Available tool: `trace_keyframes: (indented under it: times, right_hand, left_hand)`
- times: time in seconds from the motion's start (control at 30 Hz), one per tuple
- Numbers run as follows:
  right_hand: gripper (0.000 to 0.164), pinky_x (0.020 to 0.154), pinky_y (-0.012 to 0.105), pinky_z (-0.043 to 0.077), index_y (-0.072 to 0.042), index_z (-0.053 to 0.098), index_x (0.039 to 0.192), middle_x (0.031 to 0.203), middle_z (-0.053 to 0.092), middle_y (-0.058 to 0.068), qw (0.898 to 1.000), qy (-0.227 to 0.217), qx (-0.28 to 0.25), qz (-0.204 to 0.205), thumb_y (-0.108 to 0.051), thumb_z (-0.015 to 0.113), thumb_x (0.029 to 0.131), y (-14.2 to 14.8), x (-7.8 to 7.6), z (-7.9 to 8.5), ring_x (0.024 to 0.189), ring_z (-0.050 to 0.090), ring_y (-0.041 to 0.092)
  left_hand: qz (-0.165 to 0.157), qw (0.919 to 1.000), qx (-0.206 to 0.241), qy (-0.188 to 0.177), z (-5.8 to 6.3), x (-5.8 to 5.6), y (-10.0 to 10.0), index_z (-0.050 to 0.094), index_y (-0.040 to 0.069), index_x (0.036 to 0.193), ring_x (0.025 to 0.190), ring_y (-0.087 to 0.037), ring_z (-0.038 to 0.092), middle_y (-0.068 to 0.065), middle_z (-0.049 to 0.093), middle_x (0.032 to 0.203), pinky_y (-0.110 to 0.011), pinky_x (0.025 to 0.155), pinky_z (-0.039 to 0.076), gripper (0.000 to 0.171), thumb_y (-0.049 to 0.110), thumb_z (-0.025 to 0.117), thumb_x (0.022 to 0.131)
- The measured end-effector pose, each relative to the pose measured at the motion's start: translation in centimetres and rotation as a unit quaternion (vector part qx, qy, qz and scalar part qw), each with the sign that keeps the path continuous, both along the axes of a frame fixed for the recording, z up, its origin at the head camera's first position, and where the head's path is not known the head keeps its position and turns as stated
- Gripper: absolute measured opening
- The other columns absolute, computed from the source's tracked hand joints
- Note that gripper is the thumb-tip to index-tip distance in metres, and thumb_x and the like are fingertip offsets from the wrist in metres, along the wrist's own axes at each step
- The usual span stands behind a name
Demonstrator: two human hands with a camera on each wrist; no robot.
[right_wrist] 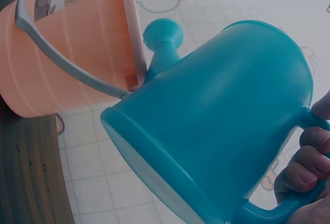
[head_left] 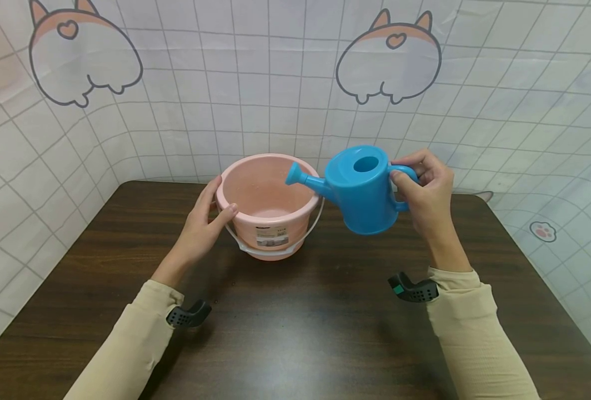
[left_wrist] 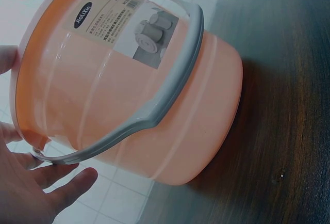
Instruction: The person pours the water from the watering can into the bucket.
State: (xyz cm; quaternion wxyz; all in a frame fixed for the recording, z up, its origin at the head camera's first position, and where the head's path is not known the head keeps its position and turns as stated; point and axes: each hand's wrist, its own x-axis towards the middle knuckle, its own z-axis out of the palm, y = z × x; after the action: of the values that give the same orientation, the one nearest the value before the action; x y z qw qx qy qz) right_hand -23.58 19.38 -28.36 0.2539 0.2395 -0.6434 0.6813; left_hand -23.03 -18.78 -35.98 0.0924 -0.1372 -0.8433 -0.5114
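Note:
A pink bucket (head_left: pixel 270 225) with a white bail handle (left_wrist: pixel 178 82) stands on the table, its handle hanging down in front. My left hand (head_left: pixel 203 222) rests against its left rim, thumb and fingers spread. In the left wrist view the fingers (left_wrist: pixel 77 185) lie near the handle's end. My right hand (head_left: pixel 427 183) grips a blue watering can (head_left: pixel 365 191) by its rear handle. The can is held above the table, slightly tilted, with its spout (head_left: pixel 305 179) over the bucket's right rim. No water stream shows. Small drops appear on the bucket's inner wall.
The dark wooden table (head_left: pixel 295 333) reaches back to a white grid-patterned curtain (head_left: pixel 285 72) with cartoon animal prints. Black bands (head_left: pixel 188 315) are on both wrists. A printed label (head_left: pixel 272 236) faces forward on the bucket.

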Motion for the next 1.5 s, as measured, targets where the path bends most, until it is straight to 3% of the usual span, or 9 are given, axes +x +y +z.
trace_keyframes:
  times: [1.5]
  right_hand:
    - [0.015,0.046,0.019,0.040,-0.003,0.067,0.091,0.064,0.062,0.001,1.000,0.007,-0.012,0.016,0.006,0.059,0.083,-0.15,-0.09,-0.16,0.048,0.045,0.009]
  left_hand:
    - [-0.007,0.9999,0.009,-0.004,0.04,0.08,0.02,0.015,0.027,0.156,0.138,-0.035,0.038,-0.001,0.017,0.161,-0.056,0.101,0.043,0.072,0.033,0.055,0.097]
